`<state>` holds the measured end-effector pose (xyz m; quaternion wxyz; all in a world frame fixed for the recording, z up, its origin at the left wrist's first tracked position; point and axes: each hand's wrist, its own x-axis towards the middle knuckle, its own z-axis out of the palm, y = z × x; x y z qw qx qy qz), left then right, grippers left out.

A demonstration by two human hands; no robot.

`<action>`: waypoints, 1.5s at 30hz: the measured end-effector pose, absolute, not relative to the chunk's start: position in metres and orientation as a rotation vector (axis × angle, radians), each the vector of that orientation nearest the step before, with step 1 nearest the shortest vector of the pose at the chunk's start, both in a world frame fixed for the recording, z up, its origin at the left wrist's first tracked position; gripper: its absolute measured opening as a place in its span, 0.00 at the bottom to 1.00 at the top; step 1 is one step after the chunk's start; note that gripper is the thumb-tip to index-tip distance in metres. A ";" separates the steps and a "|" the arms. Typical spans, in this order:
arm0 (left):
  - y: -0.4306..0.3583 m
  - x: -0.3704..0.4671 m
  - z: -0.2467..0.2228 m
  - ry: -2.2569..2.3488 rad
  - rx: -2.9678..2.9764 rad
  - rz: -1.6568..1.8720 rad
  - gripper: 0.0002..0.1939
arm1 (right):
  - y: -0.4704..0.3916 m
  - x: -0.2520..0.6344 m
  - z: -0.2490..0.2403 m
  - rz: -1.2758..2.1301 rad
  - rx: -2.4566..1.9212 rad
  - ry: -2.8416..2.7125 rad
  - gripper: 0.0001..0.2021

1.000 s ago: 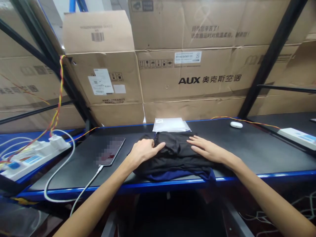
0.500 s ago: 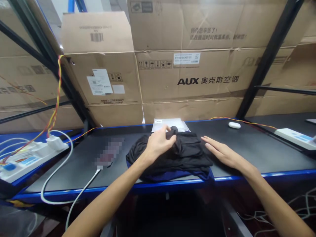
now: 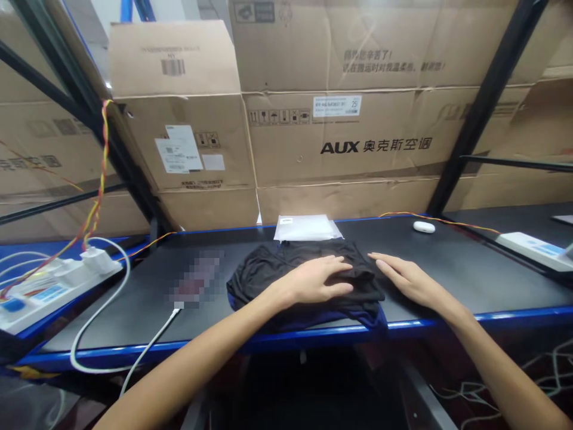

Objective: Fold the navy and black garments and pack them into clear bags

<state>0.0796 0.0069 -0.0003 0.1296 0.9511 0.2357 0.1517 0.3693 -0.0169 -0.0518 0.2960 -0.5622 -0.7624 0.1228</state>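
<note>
Flat and clamped on nothing, the grip of the left hand (image 3: pixel 316 279) is pressed palm down over the black garment (image 3: pixel 264 269), thumb and fingers apart. Half a second ago that same grip was pinching up a dark bit of the fabric near the back of the pile; now the raised bit is gone from view, and the hand has moved over to the right half. I judge this a change from lifting the cloth to laying it down and flattening it.

The right hand (image 3: pixel 405 279) grips nothing either. Its fingers are stretched out close together just beside the garment's right side; I cannot tell whether the tips touch the cloth. A second ago they reached onto the fabric, so the left hand now seems to do the pressing alone.

The garment lies near the front of the desk (image 3: pixel 452 263), folded in loose layers, with a navy layer (image 3: pixel 313 322) showing beneath along the front. Its left end looks rumpled, away from both hands. Just behind it lies a translucent plastic packet (image 3: pixel 307 227), unmoved, as are the white earbud case (image 3: pixel 424 227) and the smartphone (image 3: pixel 197 279) on its cable (image 3: pixel 150 343).
</note>
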 end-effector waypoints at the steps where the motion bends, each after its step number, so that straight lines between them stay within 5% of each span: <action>1: 0.009 0.071 0.004 0.687 2.751 0.416 0.28 | -0.015 0.368 -0.049 0.345 -1.482 -2.011 0.27; 13: 0.033 -0.022 -0.007 1.048 2.712 0.139 0.35 | 0.017 0.316 -0.011 0.441 -1.098 -2.525 0.25; 25: 0.033 -0.025 -0.010 1.062 2.772 0.221 0.32 | 0.017 0.310 -0.018 0.386 -1.080 -2.595 0.28; 34: 0.088 -0.010 -0.004 1.178 2.850 0.268 0.28 | 0.026 0.314 -0.018 0.535 -1.115 -2.651 0.40; 45: 0.097 -0.003 -0.008 1.192 2.977 0.429 0.24 | 0.030 0.310 -0.016 0.474 -1.101 -2.671 0.37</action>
